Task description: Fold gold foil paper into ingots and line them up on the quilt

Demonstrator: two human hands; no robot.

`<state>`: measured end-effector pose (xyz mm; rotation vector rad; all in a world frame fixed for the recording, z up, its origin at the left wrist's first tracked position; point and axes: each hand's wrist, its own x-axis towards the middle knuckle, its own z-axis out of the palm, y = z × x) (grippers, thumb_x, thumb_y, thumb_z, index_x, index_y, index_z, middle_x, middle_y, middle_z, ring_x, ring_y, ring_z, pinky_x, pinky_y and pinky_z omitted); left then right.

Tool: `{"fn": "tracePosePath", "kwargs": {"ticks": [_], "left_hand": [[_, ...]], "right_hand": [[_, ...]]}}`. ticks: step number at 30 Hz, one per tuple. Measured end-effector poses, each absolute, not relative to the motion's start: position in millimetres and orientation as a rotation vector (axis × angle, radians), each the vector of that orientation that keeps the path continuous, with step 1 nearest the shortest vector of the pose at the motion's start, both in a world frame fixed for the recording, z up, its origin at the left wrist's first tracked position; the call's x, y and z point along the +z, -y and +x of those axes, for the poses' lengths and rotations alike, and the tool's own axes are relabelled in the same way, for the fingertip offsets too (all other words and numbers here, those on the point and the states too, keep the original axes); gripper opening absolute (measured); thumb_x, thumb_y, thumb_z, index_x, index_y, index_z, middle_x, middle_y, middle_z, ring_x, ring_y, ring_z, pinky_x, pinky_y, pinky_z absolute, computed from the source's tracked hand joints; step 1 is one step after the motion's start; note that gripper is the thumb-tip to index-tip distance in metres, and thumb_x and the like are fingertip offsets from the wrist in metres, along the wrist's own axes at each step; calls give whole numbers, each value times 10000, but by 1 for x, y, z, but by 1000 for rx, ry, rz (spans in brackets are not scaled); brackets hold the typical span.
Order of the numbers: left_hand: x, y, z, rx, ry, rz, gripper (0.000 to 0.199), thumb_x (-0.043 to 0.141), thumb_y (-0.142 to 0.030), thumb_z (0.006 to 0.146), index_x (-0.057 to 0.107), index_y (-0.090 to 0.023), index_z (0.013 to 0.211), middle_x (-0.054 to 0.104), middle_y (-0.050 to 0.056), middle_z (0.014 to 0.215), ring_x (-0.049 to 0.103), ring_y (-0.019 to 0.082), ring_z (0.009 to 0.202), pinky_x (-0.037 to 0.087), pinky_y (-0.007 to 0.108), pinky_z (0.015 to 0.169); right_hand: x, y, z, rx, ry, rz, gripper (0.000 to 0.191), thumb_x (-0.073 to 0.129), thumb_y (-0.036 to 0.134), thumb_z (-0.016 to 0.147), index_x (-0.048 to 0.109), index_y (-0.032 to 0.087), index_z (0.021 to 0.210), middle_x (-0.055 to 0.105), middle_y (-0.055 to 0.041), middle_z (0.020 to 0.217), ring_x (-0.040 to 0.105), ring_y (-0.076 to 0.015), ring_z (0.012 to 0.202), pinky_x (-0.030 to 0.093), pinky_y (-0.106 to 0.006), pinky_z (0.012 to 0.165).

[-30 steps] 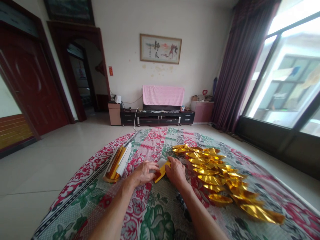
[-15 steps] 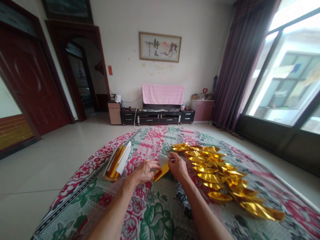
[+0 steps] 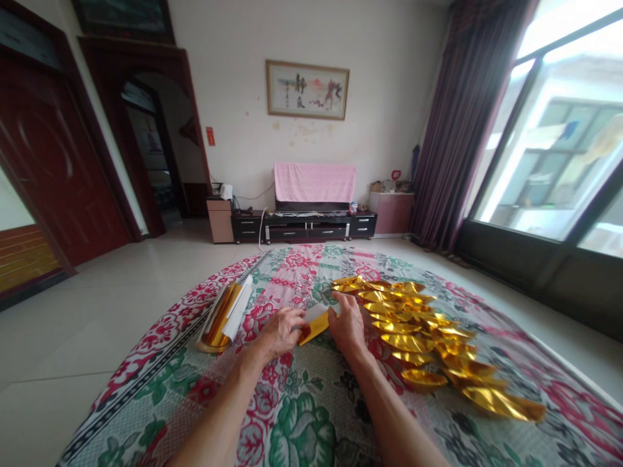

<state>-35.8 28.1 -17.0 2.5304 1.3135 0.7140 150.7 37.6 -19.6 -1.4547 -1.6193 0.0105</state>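
Note:
A partly folded sheet of gold foil paper (image 3: 316, 325), white on its reverse, lies between my hands over the cloth. My left hand (image 3: 285, 331) grips its left end with curled fingers. At the right end, my right hand (image 3: 347, 321) pinches the sheet between thumb and fingers. Right of my hands, folded gold paper ingots (image 3: 406, 342) spread out in overlapping rows. To the left lies a loosely rolled stack of gold and white paper sheets (image 3: 224, 318).
A flowered red, green and grey cloth (image 3: 304, 428) covers the round table. Beyond it stand a low black TV cabinet (image 3: 306, 227) and a pink cloth (image 3: 315, 181) draped over a screen. A purple curtain (image 3: 448, 130) and windows are on the right.
My right hand has turned slightly and its fingers have spread along the sheet's right end. The left fingers have closed more on the left end. The view has shifted slightly.

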Motion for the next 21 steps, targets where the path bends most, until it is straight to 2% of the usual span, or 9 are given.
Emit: {"fn": "tracePosePath", "kwargs": {"ticks": [7,12,21], "left_hand": [[-15,-25,-33,718,-1339,2530,301,485,-106,699,710,-247,840,637,-10,1094,530,181,1033,382,305,965],[-14,-24,-31,753,-1359,2520,274,506,-122,668,715,-252,788,650,-8,1044,540,186,991,384,309,955],[-12,-23,-31,791,-1325,2506,197,554,-155,666,714,-242,740,668,2,965,557,171,956,379,292,942]], "right_hand": [[-19,-22,153,44,1726,-1372,282,396,67,750,641,189,821,629,-33,853,568,-144,798,400,-233,755],[-25,-10,152,5,1892,-1552,185,470,152,777,646,201,803,621,-46,861,546,-169,825,362,-259,740],[-28,0,151,-20,1992,-1490,227,412,186,856,637,205,831,601,-42,924,515,-156,884,332,-262,803]]}}
